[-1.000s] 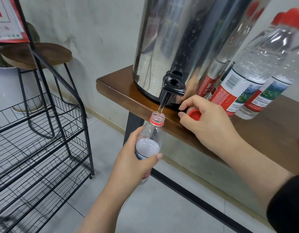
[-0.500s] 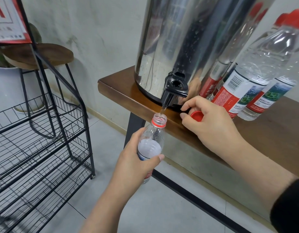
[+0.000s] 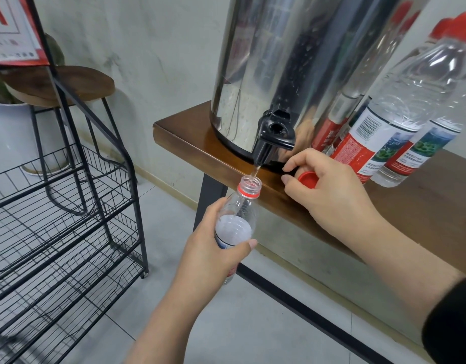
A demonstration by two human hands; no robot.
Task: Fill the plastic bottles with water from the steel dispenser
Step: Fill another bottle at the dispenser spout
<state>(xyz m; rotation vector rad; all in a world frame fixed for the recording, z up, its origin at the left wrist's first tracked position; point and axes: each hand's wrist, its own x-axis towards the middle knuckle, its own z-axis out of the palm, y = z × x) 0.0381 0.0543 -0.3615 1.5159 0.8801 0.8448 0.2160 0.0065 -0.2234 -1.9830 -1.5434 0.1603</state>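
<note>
The open bottle [image 3: 237, 219] sits in the air just below the edge of the wooden table [image 3: 423, 206], under the black tap [image 3: 275, 136]. It stands almost straight up, long way running up & down, w/ the mouth on top pointing at the tap and leaning a little to the right. The bottom points down at the floor. A thin stream of water [image 3: 255, 170] drops from the tap into the mouth. Water inside comes up to about the top of the label; the part above looks clear.

The left hand [image 3: 213, 256] grips the bottle round its middle, fingers curled behind it, thumb across the front. The right hand [image 3: 329, 195] rests on the table edge just right of the tap, fingers curled, pinching a red cap [image 3: 307, 178].

The tap sticks out near the bottom of the big shiny steel dispenser [image 3: 292, 67], which stands on the table by the wall. To its right, 2 closed bottles [image 3: 399, 114] w/ red caps stand close together on the table, touching or nearly so. One more red cap peeks out behind them.

On the left, well apart from the table, there's a black wire rack [image 3: 61, 232] on the floor, a round wooden stool [image 3: 61, 85] behind it, & a red-and-white sign [image 3: 14, 30] up in the corner.
</note>
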